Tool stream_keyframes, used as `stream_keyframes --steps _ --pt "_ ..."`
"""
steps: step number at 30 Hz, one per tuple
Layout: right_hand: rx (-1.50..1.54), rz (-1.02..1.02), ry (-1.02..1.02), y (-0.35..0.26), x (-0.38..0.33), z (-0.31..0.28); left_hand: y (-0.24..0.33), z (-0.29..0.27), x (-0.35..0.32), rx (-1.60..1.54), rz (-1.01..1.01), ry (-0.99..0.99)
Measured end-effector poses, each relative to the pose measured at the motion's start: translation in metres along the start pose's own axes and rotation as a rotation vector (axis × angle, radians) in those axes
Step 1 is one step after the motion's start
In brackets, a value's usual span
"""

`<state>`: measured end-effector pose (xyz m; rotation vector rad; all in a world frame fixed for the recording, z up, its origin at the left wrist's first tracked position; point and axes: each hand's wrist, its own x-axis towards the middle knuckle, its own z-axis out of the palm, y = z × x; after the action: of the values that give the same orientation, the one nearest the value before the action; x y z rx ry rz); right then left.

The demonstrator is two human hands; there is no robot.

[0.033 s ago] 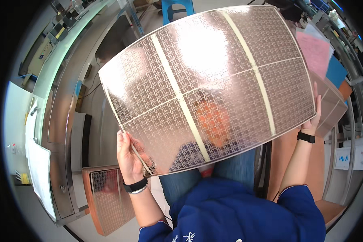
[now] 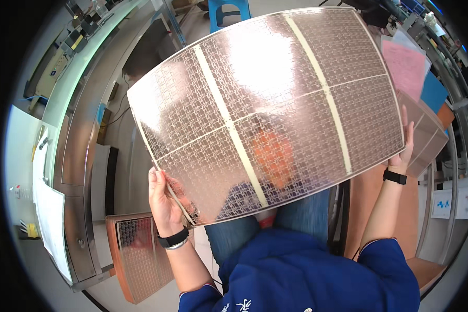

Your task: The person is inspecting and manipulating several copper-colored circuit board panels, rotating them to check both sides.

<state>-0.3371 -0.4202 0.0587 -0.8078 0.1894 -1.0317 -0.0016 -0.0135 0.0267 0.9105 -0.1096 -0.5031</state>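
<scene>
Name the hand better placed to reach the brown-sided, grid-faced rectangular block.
The left hand, probably: holding the shiny copper-coloured rectangular panel, it appears nearer the block; the right hand, at the panel's opposite edge, is farther. Both are occupied, though.

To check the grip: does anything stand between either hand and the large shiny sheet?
Nothing visible does. The left hand holds the sheet at its left edge; the right hand is at its right edge, partly hidden behind it.

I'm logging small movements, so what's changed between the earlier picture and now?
The coppery panel has shifted very slightly left, along with the left hand at its edge. Nothing was visibly grasped or released. The right hand stays at the opposite edge; the blue stool is unchanged.
</scene>
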Motion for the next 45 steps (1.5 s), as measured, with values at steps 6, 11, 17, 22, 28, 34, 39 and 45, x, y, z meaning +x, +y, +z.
stream_keyframes --steps 6,11,17,22,28,34,39,45 --pt "-0.389 0.102 0.075 0.013 -0.005 0.0 0.006 -0.018 0.006 0.144 0.088 0.063" --pt "-0.496 0.204 0.075 0.019 -0.011 0.016 0.01 -0.031 0.004 0.294 0.062 0.089" --pt "-0.482 0.251 0.051 0.026 -0.011 0.035 0.011 -0.043 0.007 0.351 0.032 0.191" --pt "-0.622 0.288 -0.004 0.025 -0.012 0.033 0.013 -0.051 0.006 0.359 0.016 0.15" --pt "-0.674 0.276 0.028 0.022 -0.02 0.036 0.012 -0.065 0.007 0.397 0.072 0.196" --pt "-0.676 0.238 -0.023 0.023 -0.025 0.039 0.012 -0.069 0.005 0.423 0.119 0.187" --pt "-0.75 0.178 -0.044 0.02 -0.031 0.038 0.012 -0.067 0.0 0.362 0.151 0.246" --pt "-0.747 0.15 -0.08 0.016 -0.037 0.045 0.015 -0.07 -0.004 0.331 0.206 0.273"
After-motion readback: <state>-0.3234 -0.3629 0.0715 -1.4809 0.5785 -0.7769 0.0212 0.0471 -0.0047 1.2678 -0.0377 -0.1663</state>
